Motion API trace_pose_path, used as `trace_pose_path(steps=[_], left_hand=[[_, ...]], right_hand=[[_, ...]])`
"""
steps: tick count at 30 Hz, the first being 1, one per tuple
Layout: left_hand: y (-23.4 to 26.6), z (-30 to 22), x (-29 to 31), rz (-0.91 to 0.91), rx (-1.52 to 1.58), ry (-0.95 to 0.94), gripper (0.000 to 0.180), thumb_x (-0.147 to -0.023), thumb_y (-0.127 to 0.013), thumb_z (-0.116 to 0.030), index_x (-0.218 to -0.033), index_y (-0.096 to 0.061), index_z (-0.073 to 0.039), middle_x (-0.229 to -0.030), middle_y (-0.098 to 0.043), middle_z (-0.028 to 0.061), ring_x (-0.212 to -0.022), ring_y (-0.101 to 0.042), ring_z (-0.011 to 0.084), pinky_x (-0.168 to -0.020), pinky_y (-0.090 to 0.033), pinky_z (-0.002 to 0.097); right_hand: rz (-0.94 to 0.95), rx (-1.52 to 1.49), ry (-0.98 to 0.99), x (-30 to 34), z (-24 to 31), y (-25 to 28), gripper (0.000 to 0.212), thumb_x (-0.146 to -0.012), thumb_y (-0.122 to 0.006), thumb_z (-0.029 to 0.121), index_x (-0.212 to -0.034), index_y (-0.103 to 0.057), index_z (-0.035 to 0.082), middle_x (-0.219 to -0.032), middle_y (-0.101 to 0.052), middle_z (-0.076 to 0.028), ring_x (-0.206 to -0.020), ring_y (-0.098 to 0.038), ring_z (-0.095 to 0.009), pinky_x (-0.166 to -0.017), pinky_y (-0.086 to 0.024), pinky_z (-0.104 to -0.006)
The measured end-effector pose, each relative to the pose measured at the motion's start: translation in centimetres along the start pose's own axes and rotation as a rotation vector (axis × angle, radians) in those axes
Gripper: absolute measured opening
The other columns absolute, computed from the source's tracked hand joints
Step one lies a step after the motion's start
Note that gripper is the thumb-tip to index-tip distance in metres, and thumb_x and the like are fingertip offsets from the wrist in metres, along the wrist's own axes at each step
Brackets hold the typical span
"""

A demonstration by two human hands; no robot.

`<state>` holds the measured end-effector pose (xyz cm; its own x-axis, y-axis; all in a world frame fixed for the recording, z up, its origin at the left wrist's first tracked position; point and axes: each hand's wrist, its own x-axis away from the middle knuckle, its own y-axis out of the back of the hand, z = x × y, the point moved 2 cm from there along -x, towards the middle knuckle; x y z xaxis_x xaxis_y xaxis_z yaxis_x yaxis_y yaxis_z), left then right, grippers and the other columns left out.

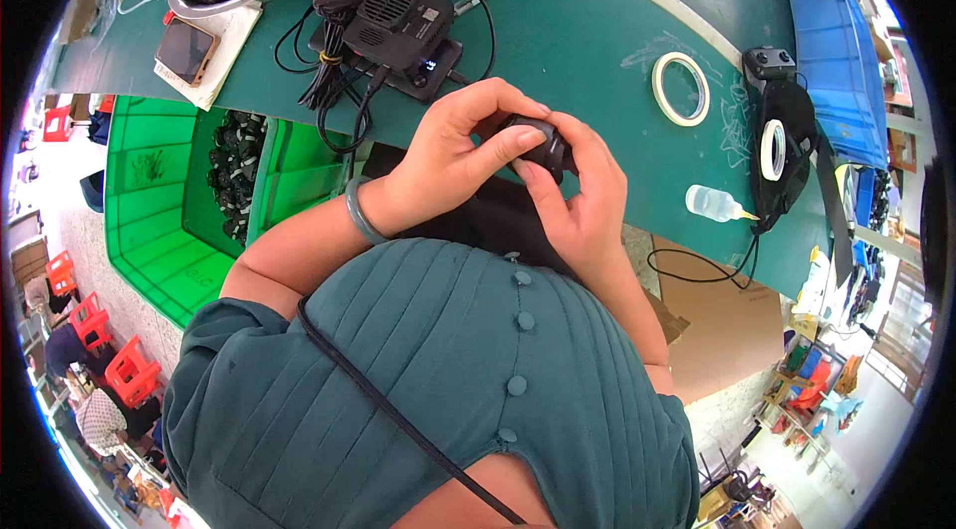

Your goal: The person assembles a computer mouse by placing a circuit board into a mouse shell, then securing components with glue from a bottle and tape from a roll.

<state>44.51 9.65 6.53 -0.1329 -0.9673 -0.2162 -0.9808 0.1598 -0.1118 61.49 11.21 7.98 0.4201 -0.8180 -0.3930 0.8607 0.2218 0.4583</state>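
Note:
Near the table's front edge, my left hand (450, 152) and my right hand (590, 198) meet around a small black rounded plastic part (549, 154). The left thumb lies across its top, and the left fingers curl behind it. From the other side, my right thumb and fingers grip it. Much of the part is hidden by the fingers, so its exact kind cannot be made out. Just beyond the hands sits a black boxy device (400, 23) with a round grille, a lit display and black cables. A grey bangle (362, 214) is around my left wrist.
Left of me stands a green crate (139, 165) holding many small black parts (237, 170). A phone (186, 49) lies on paper at the far left. Rightward are a tape roll (701, 91), a squeeze bottle (710, 203), a black pouch (787, 165) and a blue bin (832, 41).

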Motion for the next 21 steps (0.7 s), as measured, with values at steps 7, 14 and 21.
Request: trace_pose_path(steps=[7, 14, 21], left_hand=[[-0.2, 0.4, -0.4, 0.013, 0.116, -0.094, 0.045, -0.091, -0.074, -0.024, -0.126, -0.057, -0.001, -0.112, -0.054, 0.0042, -0.104, -0.052, 0.0137, -0.091, -0.043, 0.0284], [-0.2, -3.2, -0.3, 0.012, -0.197, -0.192, 0.030, -0.088, -0.074, -0.008, -0.116, -0.064, 0.000, -0.110, -0.056, 0.0080, -0.097, -0.055, 0.0157, -0.089, -0.046, 0.0298], [-0.9, -3.8, -0.1, 0.042, -0.259, -0.181, 0.029, -0.085, -0.076, -0.008, -0.111, -0.065, 0.000, -0.104, -0.058, 0.0086, -0.092, -0.056, 0.0171, -0.084, -0.047, 0.0295]], right_hand=[[-0.227, -0.909, -0.205, 1.1, -1.0, -0.8, 0.044, -0.095, -0.062, 0.006, -0.136, -0.048, -0.002, -0.130, -0.055, -0.011, -0.119, -0.055, -0.018, -0.103, -0.044, -0.0324], [-0.038, -0.276, 0.095, 0.3, -1.3, 1.9, 0.038, -0.090, -0.066, 0.011, -0.125, -0.058, -0.002, -0.119, -0.062, -0.015, -0.111, -0.059, -0.025, -0.097, -0.045, -0.0325], [-0.084, -0.135, 0.144, 0.4, 0.3, 2.3, 0.028, -0.087, -0.066, 0.011, -0.112, -0.062, -0.002, -0.098, -0.065, -0.013, -0.084, -0.060, -0.026, -0.074, -0.048, -0.0345]])
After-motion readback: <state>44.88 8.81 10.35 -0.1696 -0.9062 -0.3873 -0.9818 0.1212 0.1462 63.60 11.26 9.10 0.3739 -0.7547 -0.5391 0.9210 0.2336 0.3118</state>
